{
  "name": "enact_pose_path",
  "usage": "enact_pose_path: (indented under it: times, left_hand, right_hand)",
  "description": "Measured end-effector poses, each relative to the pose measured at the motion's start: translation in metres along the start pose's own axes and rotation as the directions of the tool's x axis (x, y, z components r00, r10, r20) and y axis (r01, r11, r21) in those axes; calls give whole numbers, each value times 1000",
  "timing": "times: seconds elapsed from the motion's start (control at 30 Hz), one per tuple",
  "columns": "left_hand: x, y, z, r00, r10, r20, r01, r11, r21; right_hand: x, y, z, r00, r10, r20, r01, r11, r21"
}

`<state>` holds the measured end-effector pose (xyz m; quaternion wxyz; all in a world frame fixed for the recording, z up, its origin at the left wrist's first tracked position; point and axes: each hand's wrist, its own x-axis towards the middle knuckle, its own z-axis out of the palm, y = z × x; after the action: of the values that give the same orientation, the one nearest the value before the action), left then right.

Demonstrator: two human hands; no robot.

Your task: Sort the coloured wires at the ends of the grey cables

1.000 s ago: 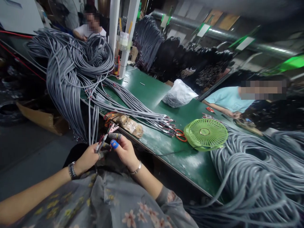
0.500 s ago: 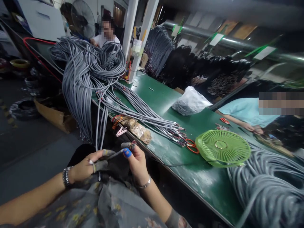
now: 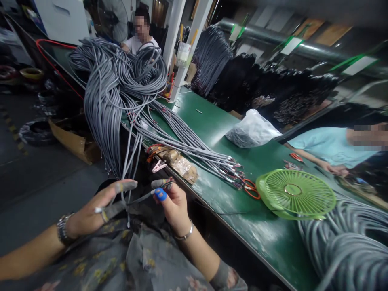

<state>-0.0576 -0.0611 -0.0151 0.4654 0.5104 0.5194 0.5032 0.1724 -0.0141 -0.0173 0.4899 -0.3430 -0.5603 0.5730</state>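
My right hand (image 3: pixel 174 206), a blue cover on its thumb, pinches a grey cable (image 3: pixel 142 198) close to the end where thin dark and reddish wires fan out. To the left of it, my left hand (image 3: pixel 97 210) has its fingers stretched apart, with grey finger covers on some of them. The held cable runs from the right hand toward the gap of the left hand, and hanging cables pass close by there. Whether the left fingers touch any cable, I cannot tell. Beyond, a large bundle of grey cables (image 3: pixel 104 93) droops over the bench edge.
On the green bench (image 3: pixel 209 121) lie cable ends, a pink clip (image 3: pixel 159 165), a taped brown packet (image 3: pixel 183 166), orange-handled scissors (image 3: pixel 252 189), a plastic bag (image 3: pixel 253 128) and a green fan (image 3: pixel 298 192). Two people sit across the bench. More grey cable (image 3: pixel 348 242) is coiled at right.
My left hand has opened and moved left, off the grey cable. My right hand keeps its pinch near the wire end. The view has shifted slightly.
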Motion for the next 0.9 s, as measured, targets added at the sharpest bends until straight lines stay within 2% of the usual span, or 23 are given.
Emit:
enact_pose_path:
  times: [0.07, 0.1, 0.17, 0.2, 0.3, 0.37, 0.4, 0.5, 0.57, 0.77, 0.83, 0.9]
  left_hand:
    - [4, 3, 16, 983, 58, 176, -59, 998, 3]
    - [7, 3, 23, 967, 51, 250, -53, 999, 2]
    - [13, 4, 37, 949, 4, 316, -5, 1000, 5]
    - [15, 4, 42, 955, -23, 295, 24, 1000, -1]
    - [19, 2, 48, 990, -57, 129, 62, 997, -39]
    - [19, -2, 47, 997, -40, 59, 43, 998, -46]
    - [18, -5, 46, 999, -27, 40, 29, 999, -46]
    - [13, -17, 45, 1000, -7, 5, 8, 998, -59]
    - [9, -29, 45, 999, 4, -33, -6, 998, -66]
    - [8, -61, 47, 997, 37, -68, -38, 999, -9]
    - [9, -64, 46, 996, 56, -62, -57, 998, -8]
    - [9, -62, 45, 997, 65, -30, -66, 997, -37]
  right_hand:
    - [2, -10, 11, 997, -30, 66, 32, 999, -21]
    - [2, -14, 16, 994, -45, 96, 48, 998, -31]
    - [0, -16, 24, 990, -61, 124, 67, 997, -44]
    - [-1, -14, 26, 991, -64, 114, 68, 997, -33]
    - [-6, -1, 27, 998, -62, 29, 61, 998, 31]
    - [-9, 9, 26, 995, -102, 18, 102, 994, -42]
    - [-10, 12, 26, 989, -141, 52, 146, 983, -112]
    - [-9, 15, 28, 941, -247, 233, 310, 903, -297]
    - [-8, 15, 31, 912, -271, 308, 375, 854, -360]
    - [-5, 23, 35, 905, -270, 329, 418, 713, -563]
    - [-5, 27, 35, 891, -304, 337, 451, 667, -593]
    - [-5, 29, 34, 883, -347, 317, 470, 683, -560]
